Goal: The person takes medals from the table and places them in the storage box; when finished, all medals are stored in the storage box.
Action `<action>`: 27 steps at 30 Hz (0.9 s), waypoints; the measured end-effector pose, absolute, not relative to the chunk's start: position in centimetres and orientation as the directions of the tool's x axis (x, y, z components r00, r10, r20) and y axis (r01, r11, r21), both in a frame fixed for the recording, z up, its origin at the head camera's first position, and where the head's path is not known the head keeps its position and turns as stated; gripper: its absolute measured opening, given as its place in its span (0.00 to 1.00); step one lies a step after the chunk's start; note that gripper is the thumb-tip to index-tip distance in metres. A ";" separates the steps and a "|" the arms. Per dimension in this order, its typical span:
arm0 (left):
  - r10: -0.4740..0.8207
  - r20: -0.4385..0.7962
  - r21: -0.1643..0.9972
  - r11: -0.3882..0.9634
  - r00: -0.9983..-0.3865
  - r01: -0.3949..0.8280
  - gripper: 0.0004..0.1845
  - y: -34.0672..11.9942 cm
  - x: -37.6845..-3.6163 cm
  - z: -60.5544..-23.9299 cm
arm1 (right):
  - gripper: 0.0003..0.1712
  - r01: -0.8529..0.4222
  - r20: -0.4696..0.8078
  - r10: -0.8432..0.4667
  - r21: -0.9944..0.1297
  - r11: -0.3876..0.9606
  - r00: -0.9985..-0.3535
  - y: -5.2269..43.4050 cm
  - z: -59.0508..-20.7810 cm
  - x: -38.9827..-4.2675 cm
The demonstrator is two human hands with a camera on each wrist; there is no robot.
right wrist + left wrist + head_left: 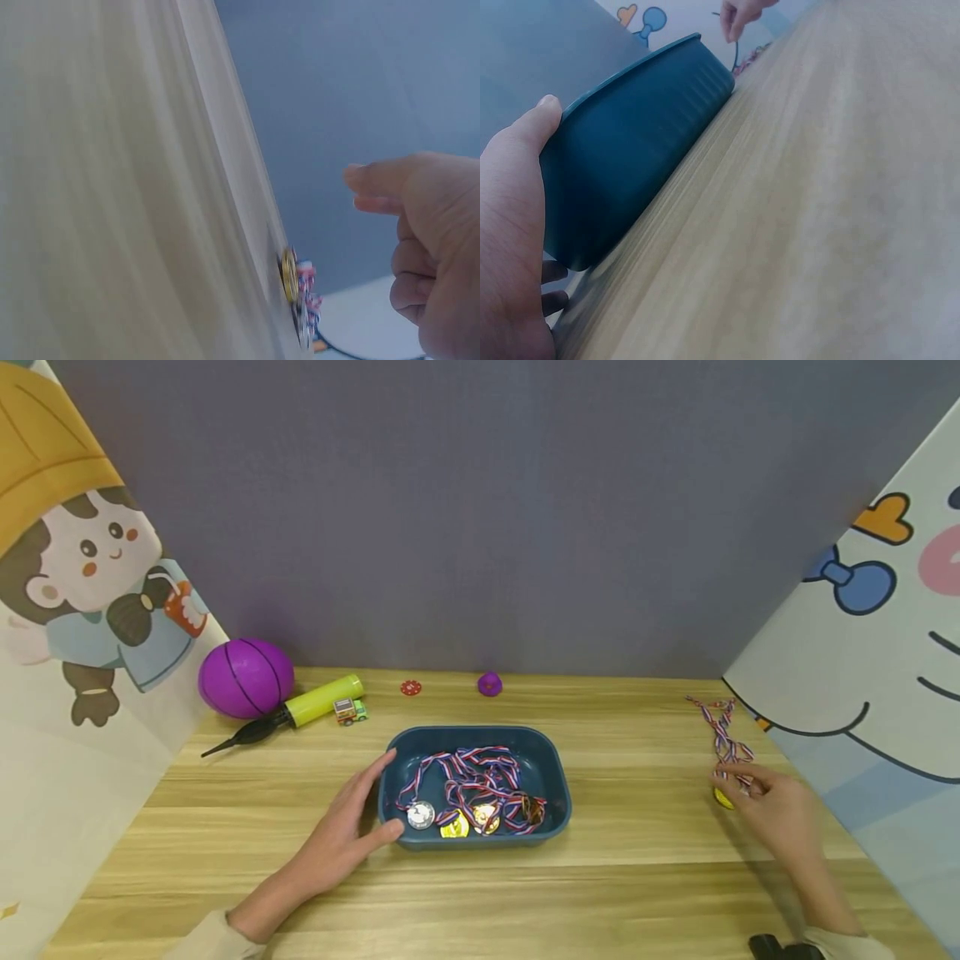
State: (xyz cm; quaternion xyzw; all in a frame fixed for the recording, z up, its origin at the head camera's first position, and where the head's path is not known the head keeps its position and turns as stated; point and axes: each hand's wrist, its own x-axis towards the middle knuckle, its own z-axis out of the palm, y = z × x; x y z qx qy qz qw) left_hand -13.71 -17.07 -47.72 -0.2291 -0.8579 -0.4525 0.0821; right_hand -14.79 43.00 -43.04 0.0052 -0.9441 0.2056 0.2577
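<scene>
bare tabletop (645, 860) between tray (551, 760) and medal (724, 797); toys crowd back-left corner; side panels hem both edges.

Left hand (341, 839) against medal-filled blue tray (555, 777)

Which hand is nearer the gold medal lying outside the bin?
Right. The right hand reaches the gold medal on the table; the left hand rests against the blue bin, far off.

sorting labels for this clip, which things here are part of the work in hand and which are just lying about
In hand:
- dark blue plastic tray holding ribboned medals, left hand resting against its side
- gold medal on a striped ribbon on the wooden table, right hand at it

Lying about:
- purple ball
- yellow-green pump
- small toy truck
- red disc
- small purple toy
</scene>
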 end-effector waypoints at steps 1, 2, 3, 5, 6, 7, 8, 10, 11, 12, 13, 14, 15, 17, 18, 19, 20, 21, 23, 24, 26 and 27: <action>0.319 0.348 0.739 0.485 -0.882 0.467 0.50 -17.1 -13.7 -47.7 | 0.15 -0.106 0.487 0.103 -0.383 0.918 -0.867 43.4 -43.1 -14.7; 0.318 0.348 0.740 0.485 -0.882 0.467 0.51 -17.1 -13.7 -47.7 | 0.15 -0.101 0.486 0.107 -0.382 0.919 -0.868 43.8 -43.2 -14.7; 0.318 0.348 0.739 0.486 -0.882 0.467 0.51 -17.1 -13.7 -47.7 | 0.16 -0.096 0.480 0.108 -0.380 0.920 -0.871 44.2 -43.2 -14.7; 0.317 0.348 0.739 0.486 -0.882 0.466 0.51 -17.1 -13.7 -47.8 | 0.17 -0.080 0.454 0.111 -0.380 0.922 -0.884 44.8 -43.4 -14.6; 0.316 0.349 0.738 0.488 -0.882 0.466 0.51 -17.1 -13.6 -47.8 | 0.18 -0.068 0.438 0.112 -0.375 0.924 -0.892 45.2 -43.4 -14.6; 0.315 0.350 0.737 0.489 -0.882 0.467 0.51 -17.1 -13.7 -47.8 | 0.20 -0.053 0.415 0.116 -0.374 0.926 -0.902 45.5 -43.5 -14.5; 0.315 0.351 0.736 0.490 -0.882 0.468 0.51 -17.1 -13.7 -47.8 | 0.21 -0.045 0.398 0.116 -0.375 0.926 -0.910 45.8 -43.6 -14.5; 0.317 0.352 0.734 0.490 -0.881 0.470 0.51 -17.1 -13.7 -47.8 | 0.23 -0.019 0.355 0.124 -0.374 0.927 -0.927 46.3 -43.8 -14.4; 0.318 0.353 0.734 0.489 -0.880 0.471 0.51 -17.1 -13.7 -47.8 | 0.24 -0.010 0.337 0.124 -0.371 0.929 -0.933 46.5 -43.9 -14.4; 0.318 0.355 0.733 0.488 -0.879 0.473 0.51 -17.2 -13.7 -47.8 | 0.25 -0.006 0.323 0.122 -0.370 0.929 -0.938 46.7 -44.0 -14.4; 0.319 0.356 0.733 0.487 -0.878 0.474 0.51 -17.2 -13.7 -47.9 | 0.25 -0.008 0.313 0.115 -0.365 0.931 -0.943 46.8 -44.2 -14.4; 0.320 0.356 0.734 0.486 -0.878 0.475 0.51 -17.2 -13.7 -47.9 | 0.25 -0.016 0.311 0.105 -0.362 0.932 -0.945 47.0 -44.3 -14.4; 0.320 0.357 0.734 0.485 -0.877 0.476 0.51 -17.2 -13.7 -47.9 | 0.25 -0.022 0.307 0.096 -0.359 0.933 -0.947 47.1 -44.4 -14.4; 0.319 0.357 0.733 0.486 -0.878 0.476 0.51 -17.2 -13.7 -47.9 | 0.24 -0.039 0.303 0.076 -0.357 0.933 -0.950 47.2 -44.7 -14.4; 0.319 0.358 0.733 0.486 -0.878 0.475 0.51 -17.2 -13.7 -47.9 | 0.25 -0.048 0.304 0.067 -0.356 0.933 -0.950 47.3 -44.9 -14.5; 0.319 0.358 0.733 0.486 -0.878 0.475 0.51 -17.1 -13.7 -47.9 | 0.25 -0.053 0.305 0.061 -0.351 0.935 -0.950 47.3 -44.9 -14.5; 0.319 0.358 0.733 0.487 -0.878 0.475 0.51 -17.1 -13.7 -47.8 | 0.25 -0.056 0.305 0.057 -0.348 0.936 -0.951 47.3 -45.0 -14.5; 0.318 0.357 0.733 0.487 -0.878 0.475 0.51 -17.1 -13.7 -47.8 | 0.25 -0.056 0.299 0.054 -0.346 0.937 -0.953 47.3 -45.0 -14.5; 0.318 0.356 0.733 0.488 -0.879 0.474 0.51 -17.1 -13.7 -47.8 | 0.26 -0.055 0.292 0.048 -0.336 0.940 -0.955 47.3 -45.1 -14.6; 0.318 0.355 0.733 0.489 -0.879 0.473 0.51 -17.1 -13.7 -47.8 | 0.26 -0.054 0.285 0.046 -0.333 0.941 -0.958 47.2 -45.1 -14.6; 0.317 0.353 0.733 0.491 -0.880 0.471 0.51 -17.1 -13.7 -47.7 | 0.26 -0.053 0.272 0.041 -0.330 0.942 -0.961 47.0 -45.2 -14.6; 0.317 0.352 0.733 0.491 -0.880 0.471 0.50 -17.1 -13.7 -47.7 | 0.26 -0.054 0.267 0.039 -0.331 0.942 -0.963 46.9 -45.2 -14.6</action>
